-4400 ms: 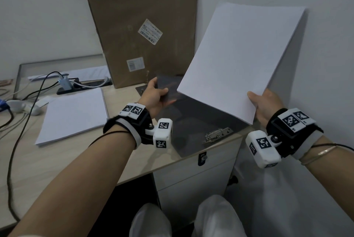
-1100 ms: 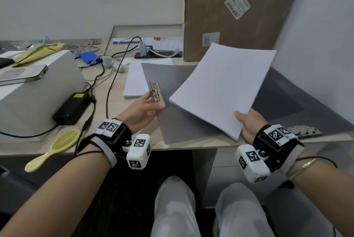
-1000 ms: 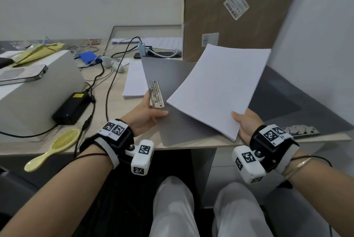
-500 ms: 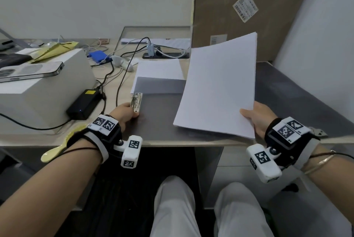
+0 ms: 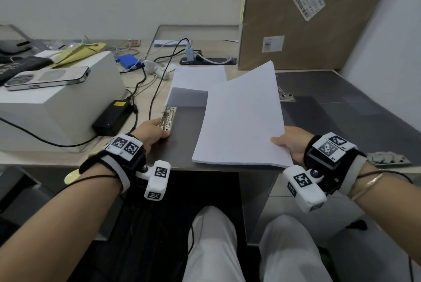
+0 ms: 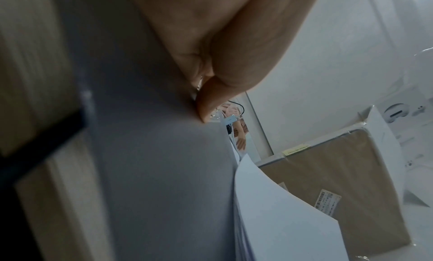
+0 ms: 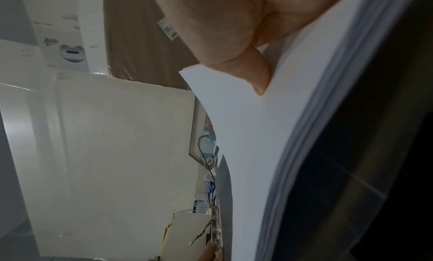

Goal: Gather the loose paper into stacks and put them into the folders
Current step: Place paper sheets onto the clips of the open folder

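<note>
The right hand (image 5: 292, 142) is pinching a thick white paper stack (image 5: 241, 120) above the flat grey open folder (image 5: 186, 127) on the worktop (image 5: 68, 156); the left hand (image 5: 149, 131) is gripping the folder's metal clip (image 5: 168, 117).

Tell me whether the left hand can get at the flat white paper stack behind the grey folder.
Probably yes: the flat white paper stack lies uncovered ahead, but the left hand must first release the folder's metal clip.

My right hand (image 7: 225, 30) pinched the paper stack (image 7: 269, 135) near its corner, thumb flat on the top sheet, the layered edges fanning beside it. Beyond the stack showed the grey folder (image 7: 223, 181) with its metal clip (image 7: 216, 231), and a brown cardboard box (image 7: 136, 39).
</note>
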A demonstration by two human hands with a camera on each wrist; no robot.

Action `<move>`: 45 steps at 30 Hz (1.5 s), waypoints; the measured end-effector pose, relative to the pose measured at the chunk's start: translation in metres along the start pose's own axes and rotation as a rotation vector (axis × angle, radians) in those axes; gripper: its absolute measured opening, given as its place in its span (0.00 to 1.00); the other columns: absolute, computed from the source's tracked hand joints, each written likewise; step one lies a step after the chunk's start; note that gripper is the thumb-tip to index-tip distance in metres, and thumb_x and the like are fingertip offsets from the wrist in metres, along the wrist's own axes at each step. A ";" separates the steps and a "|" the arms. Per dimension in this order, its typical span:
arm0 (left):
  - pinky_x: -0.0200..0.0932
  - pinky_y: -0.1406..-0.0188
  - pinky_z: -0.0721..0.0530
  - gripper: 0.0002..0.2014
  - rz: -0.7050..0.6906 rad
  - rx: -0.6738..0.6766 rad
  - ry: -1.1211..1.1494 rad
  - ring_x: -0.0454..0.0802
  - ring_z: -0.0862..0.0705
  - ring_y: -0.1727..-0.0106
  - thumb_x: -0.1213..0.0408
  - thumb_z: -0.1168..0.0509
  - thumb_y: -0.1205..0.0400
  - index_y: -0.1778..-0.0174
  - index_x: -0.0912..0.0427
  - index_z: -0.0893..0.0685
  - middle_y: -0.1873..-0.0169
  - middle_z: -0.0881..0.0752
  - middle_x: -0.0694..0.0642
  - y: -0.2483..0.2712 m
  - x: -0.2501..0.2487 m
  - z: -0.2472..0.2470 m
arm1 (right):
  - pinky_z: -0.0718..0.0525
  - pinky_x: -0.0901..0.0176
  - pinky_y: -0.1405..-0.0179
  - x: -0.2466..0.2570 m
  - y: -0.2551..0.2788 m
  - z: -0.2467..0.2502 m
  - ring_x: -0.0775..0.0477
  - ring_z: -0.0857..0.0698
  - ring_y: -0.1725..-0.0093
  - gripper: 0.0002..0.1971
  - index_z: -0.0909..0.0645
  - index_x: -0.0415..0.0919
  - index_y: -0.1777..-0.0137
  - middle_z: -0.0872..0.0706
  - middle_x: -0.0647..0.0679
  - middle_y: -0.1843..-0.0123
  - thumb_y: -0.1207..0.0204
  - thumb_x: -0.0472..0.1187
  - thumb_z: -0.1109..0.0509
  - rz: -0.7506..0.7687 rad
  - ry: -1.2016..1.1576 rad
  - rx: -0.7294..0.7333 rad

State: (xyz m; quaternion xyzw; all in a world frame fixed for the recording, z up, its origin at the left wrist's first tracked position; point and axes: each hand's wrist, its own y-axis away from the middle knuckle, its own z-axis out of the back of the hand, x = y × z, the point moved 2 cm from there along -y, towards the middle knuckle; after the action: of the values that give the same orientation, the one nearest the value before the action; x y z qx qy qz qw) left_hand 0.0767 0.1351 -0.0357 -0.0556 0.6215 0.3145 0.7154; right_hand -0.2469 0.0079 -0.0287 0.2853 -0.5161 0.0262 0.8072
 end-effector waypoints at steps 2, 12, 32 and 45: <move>0.33 0.78 0.18 0.16 0.011 0.011 0.001 0.48 0.18 0.71 0.81 0.42 0.18 0.40 0.61 0.19 0.65 0.18 0.57 0.001 0.002 0.002 | 0.20 0.43 0.36 0.003 -0.004 -0.005 0.41 0.20 0.44 0.22 0.30 0.32 0.27 0.22 0.32 0.30 0.21 0.27 0.38 -0.011 0.027 0.029; 0.40 0.44 0.24 0.32 -0.061 -0.130 0.022 0.56 0.23 0.35 0.80 0.35 0.21 0.20 0.68 0.37 0.28 0.27 0.63 0.005 -0.004 0.005 | 0.22 0.38 0.32 0.007 -0.010 -0.010 0.40 0.20 0.44 0.22 0.28 0.34 0.27 0.22 0.31 0.29 0.22 0.29 0.36 -0.006 0.061 0.032; 0.27 0.70 0.18 0.04 -0.195 -0.165 0.061 0.42 0.17 0.67 0.68 0.36 0.17 0.53 0.62 0.15 0.64 0.15 0.56 -0.021 -0.047 0.026 | 0.22 0.37 0.32 0.012 -0.024 -0.040 0.35 0.17 0.38 0.22 0.26 0.35 0.29 0.21 0.32 0.31 0.24 0.29 0.34 0.017 0.037 0.082; 0.28 0.65 0.15 0.09 -0.111 0.064 0.069 0.45 0.16 0.59 0.67 0.42 0.13 0.51 0.62 0.17 0.59 0.15 0.56 -0.037 -0.057 0.038 | 0.21 0.35 0.33 0.020 -0.032 -0.055 0.34 0.18 0.35 0.22 0.25 0.36 0.30 0.20 0.33 0.32 0.25 0.31 0.32 0.008 0.073 0.116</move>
State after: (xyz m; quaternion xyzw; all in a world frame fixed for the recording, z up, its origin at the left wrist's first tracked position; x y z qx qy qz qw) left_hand 0.1267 0.1017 0.0142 -0.0781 0.6515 0.2521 0.7112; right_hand -0.1816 0.0026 -0.0427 0.3285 -0.4852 0.0697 0.8074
